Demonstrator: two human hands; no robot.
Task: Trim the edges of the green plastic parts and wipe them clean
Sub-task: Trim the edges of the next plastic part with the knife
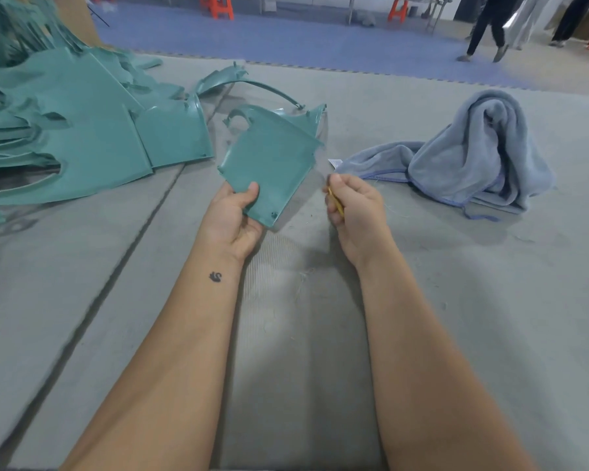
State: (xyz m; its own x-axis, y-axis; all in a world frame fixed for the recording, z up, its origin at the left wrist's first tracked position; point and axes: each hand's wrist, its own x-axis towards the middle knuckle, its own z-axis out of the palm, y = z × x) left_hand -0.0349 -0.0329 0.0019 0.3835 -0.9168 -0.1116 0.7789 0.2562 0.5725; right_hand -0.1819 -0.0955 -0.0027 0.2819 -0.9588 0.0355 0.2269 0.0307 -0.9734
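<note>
Trimming step: green part held up, yellow tool just beside its right edge.

Left hand grips the part at its near lower corner, thumb on the face, fingers curled behind; the part sits tilted above the grey mat. Right hand has its grip clamped on the slim yellow tool; blade not visible, so can't tell its angle. My read: edge not yet engaged. To do it well, brace the part more firmly near the edge being cut, run the tool along the rim away from the holding thumb, light passes. Pile of green parts lies left of the held part, blue-grey towel to its right, within reach for the wipe.
</note>
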